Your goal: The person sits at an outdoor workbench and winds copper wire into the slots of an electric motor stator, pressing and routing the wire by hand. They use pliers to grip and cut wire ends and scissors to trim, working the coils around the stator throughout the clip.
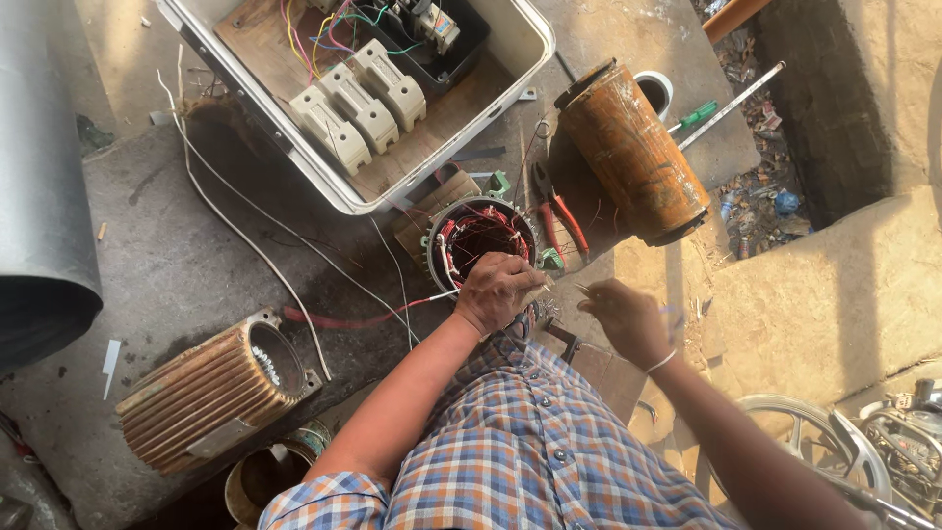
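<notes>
- My left hand (496,290) rests on the near rim of the round motor stator (481,238), its fingers curled shut against the rim; I cannot tell whether they pinch a wire.
- The stator sits on the concrete floor (177,265) just in front of my chest, open end up, with red and white windings showing inside.
- My right hand (628,319) hovers just to the right of the stator, apart from it, fingers loosely bent and blurred; a thin strand seems to lie at the fingertips, but I cannot tell if it is gripped.
- Red-handled pliers (557,218) lie right beside the stator, between it and a rusty orange cylinder (633,152) lying on its side.
- An open white switch box (363,93) with beige fuse blocks and coloured wiring stands just beyond the stator.
- A ribbed, rusty motor housing (211,388) lies well to the left, and a green-handled screwdriver (695,118) lies past the cylinder.
</notes>
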